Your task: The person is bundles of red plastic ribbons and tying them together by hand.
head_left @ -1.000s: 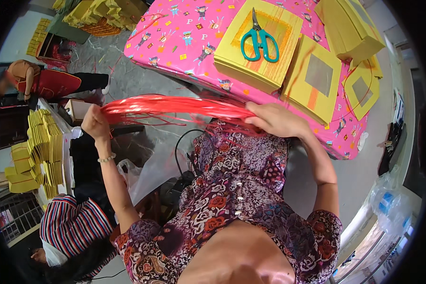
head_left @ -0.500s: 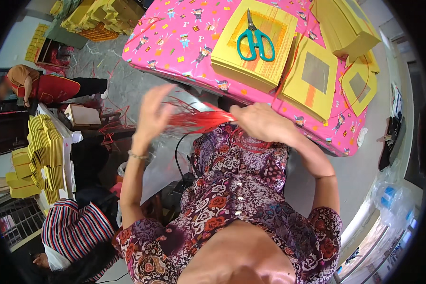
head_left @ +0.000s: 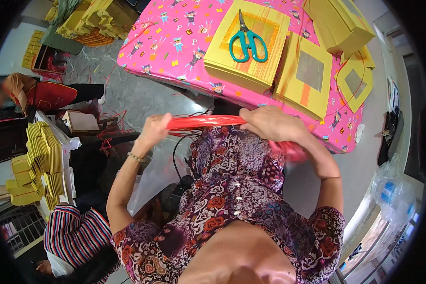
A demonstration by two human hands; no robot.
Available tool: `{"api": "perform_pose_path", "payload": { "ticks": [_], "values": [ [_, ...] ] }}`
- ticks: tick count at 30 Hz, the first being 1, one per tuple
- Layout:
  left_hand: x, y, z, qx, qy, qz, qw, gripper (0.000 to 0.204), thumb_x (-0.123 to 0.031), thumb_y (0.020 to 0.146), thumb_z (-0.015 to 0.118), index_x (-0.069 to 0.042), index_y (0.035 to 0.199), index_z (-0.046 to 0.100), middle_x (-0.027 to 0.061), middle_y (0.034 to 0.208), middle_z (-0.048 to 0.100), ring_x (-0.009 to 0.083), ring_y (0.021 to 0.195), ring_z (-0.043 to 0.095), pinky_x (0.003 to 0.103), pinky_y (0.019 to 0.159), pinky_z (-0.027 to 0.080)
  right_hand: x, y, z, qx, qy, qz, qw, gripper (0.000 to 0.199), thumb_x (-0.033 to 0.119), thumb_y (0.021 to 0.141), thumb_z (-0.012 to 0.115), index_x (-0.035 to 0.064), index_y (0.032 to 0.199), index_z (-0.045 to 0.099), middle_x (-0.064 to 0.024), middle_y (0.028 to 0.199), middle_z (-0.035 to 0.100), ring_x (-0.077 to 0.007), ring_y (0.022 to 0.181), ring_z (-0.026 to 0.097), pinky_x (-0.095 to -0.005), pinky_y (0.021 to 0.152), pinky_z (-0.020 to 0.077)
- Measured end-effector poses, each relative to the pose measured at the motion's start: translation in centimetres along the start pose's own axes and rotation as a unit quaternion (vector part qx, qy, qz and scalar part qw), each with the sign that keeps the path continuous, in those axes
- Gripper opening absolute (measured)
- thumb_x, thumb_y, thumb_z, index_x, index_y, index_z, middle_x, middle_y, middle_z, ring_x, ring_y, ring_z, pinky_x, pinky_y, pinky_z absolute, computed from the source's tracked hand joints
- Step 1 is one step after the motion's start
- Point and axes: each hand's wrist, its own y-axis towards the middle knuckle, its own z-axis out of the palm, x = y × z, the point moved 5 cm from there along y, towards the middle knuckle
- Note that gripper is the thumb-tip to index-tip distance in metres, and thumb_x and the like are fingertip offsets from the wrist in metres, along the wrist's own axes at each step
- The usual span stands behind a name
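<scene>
A bundle of thin red plastic strings point(head_left: 204, 122) stretches flat between my two hands, just in front of my patterned dress. My left hand point(head_left: 154, 129) pinches its left end with fingers closed. My right hand point(head_left: 269, 123) grips the bundle near its right part, and the loose tail point(head_left: 288, 150) hangs past my right wrist. Beyond the hands stands a table with a pink printed cloth point(head_left: 175, 42). On it lie stacks of yellow paper point(head_left: 251, 47), with teal-handled scissors point(head_left: 247, 41) on top of the nearest stack.
More yellow paper sheets with grey squares point(head_left: 310, 71) lie on the table's right. Yellow stacks point(head_left: 38, 161) sit on a shelf at left. A person in a striped top point(head_left: 75, 236) sits low at left, another person point(head_left: 28, 92) farther back. Red string scraps litter the floor.
My left hand, stretched far left a second ago with the strings pulled long, has come in toward my right hand; the span of string between them is shorter.
</scene>
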Motion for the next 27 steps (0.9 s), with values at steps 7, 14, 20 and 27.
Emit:
{"api": "perform_pose_path", "payload": {
  "ticks": [7, 14, 20, 27],
  "values": [
    [5.8, -7.3, 2.3, 0.042, 0.066, -0.098, 0.992, 0.018, -0.004, 0.069, 0.06, -0.005, 0.084, 0.05, 0.0129, 0.07, 0.056, 0.0338, 0.067, 0.057, 0.043, 0.063, 0.045, -0.1, -1.0, -0.6, -0.003, -0.027, 0.021, 0.999, 0.029, 0.027, 0.093, 0.052, -0.0002, 0.086, 0.045, -0.0222, 0.069, 0.056, -0.0425, 0.07, 0.056, -0.0498, 0.061, 0.0404],
    [-0.7, -0.1, 1.2, 0.089, 0.024, -0.027, 0.995, 0.076, -0.05, 0.068, 0.073, -0.004, 0.123, 0.048, 0.014, 0.116, 0.055, 0.0308, 0.11, 0.049, 0.043, 0.098, 0.034, 0.6, 0.6, -0.2, -0.048, -0.094, -0.018, 0.994, 0.019, 0.016, 0.088, 0.054, -0.0017, 0.084, 0.048, -0.0209, 0.064, 0.058, -0.0407, 0.067, 0.06, -0.0489, 0.057, 0.0429],
    [-8.8, 7.8, 2.5, 0.062, -0.267, -0.017, 0.961, 0.061, -0.031, 0.08, 0.069, -0.001, 0.127, 0.043, 0.0218, 0.109, 0.058, 0.0383, 0.101, 0.056, 0.047, 0.089, 0.042, 3.5, 3.5, 1.7, -0.003, -0.179, -0.034, 0.983, 0.01, 0.005, 0.081, 0.051, -0.002, 0.088, 0.051, -0.0192, 0.066, 0.063, -0.0365, 0.064, 0.064, -0.045, 0.054, 0.0484],
    [-8.0, 6.4, 3.6, 0.146, -0.18, -0.019, 0.972, 0.025, -0.005, 0.081, 0.055, -0.002, 0.104, 0.047, 0.0209, 0.075, 0.059, 0.0406, 0.072, 0.059, 0.047, 0.059, 0.046, 2.9, 1.7, -0.3, -0.028, -0.079, -0.055, 0.995, 0.015, 0.013, 0.084, 0.055, -0.001, 0.089, 0.051, -0.0192, 0.07, 0.062, -0.0381, 0.067, 0.063, -0.047, 0.058, 0.0469]
  ]
}}
